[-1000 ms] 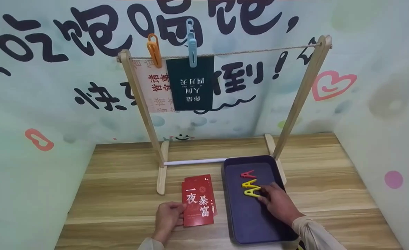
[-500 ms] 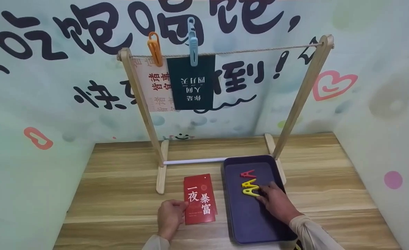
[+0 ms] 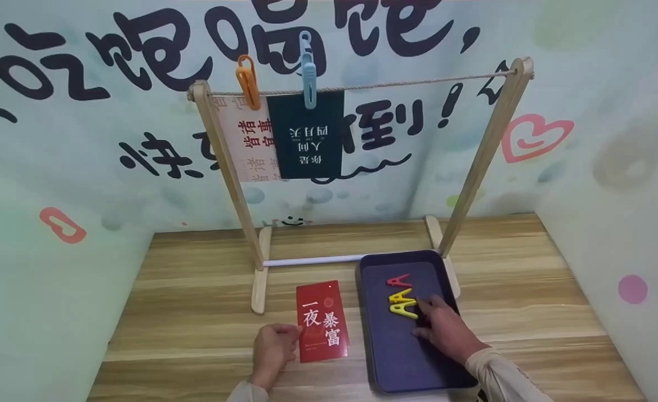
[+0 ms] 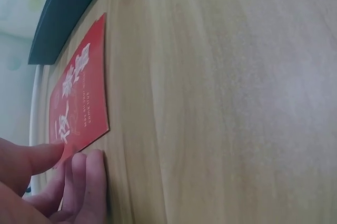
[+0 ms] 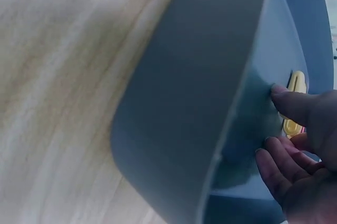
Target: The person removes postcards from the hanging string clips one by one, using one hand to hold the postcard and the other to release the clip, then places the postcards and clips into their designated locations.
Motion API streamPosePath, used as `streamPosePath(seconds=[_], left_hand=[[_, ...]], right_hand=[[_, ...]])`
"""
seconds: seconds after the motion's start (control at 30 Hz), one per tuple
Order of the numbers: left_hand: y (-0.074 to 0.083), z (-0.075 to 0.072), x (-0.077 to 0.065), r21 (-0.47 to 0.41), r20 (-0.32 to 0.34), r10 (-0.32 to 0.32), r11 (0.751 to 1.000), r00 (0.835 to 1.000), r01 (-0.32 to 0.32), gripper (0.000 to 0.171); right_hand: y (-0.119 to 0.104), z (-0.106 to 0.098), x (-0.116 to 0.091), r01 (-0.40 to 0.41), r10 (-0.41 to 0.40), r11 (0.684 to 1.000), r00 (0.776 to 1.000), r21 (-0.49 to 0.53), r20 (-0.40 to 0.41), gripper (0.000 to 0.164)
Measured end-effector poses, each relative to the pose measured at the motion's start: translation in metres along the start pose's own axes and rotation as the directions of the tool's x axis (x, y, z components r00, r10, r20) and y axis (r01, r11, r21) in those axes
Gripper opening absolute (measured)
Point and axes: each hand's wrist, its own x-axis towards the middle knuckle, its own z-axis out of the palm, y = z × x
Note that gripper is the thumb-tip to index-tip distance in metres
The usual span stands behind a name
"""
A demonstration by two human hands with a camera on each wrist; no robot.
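Note:
A red card [image 3: 322, 326] with white characters lies on the wooden table, a second red edge just showing beneath its right side. My left hand [image 3: 275, 350] pinches its left edge, thumb on top and fingers below, as the left wrist view shows. To the right, my right hand [image 3: 451, 329] is over the dark tray [image 3: 401, 363] with thumb and fingers spread apart. Its index finger is right at the nearer yellow clothespin [image 3: 403, 310]. Another yellow clothespin [image 3: 399, 294] and a red clothespin [image 3: 399, 280] lie beyond it in the tray.
Behind stands a wooden rack [image 3: 482, 167] with a rope [image 3: 418, 81] across its top. An orange clothespin [image 3: 247, 84] holds a pink card [image 3: 248, 151] there, and a blue clothespin [image 3: 309, 84] a dark green card [image 3: 309, 151]. Printed walls [image 3: 602, 223] enclose the table.
My right thumb has moved away from the nearer yellow clothespin, which has turned slightly. The top red card has shifted a little right over the one beneath, my left hand still gripping its edge.

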Motion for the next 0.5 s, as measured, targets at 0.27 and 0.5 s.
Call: streamPosePath(seconds=[0.27,0.5], left_hand=[[0.0010,-0.0046,0.0018,-0.052,0.069,-0.030,0.998,0.997,0.034,0.017],[0.0046,-0.0099,0.0022,-0.159,0.160,-0.027,0.986,0.987,0.053,0.022]], right_hand=[[-0.0048,-0.0007,-0.0056,-0.005,0.005,1.000,1.000,-0.009,0.024,0.075],[-0.0042,0.0000,-0.0090,-0.005,0.006,1.000,1.000,0.013,-0.017,0.076]])
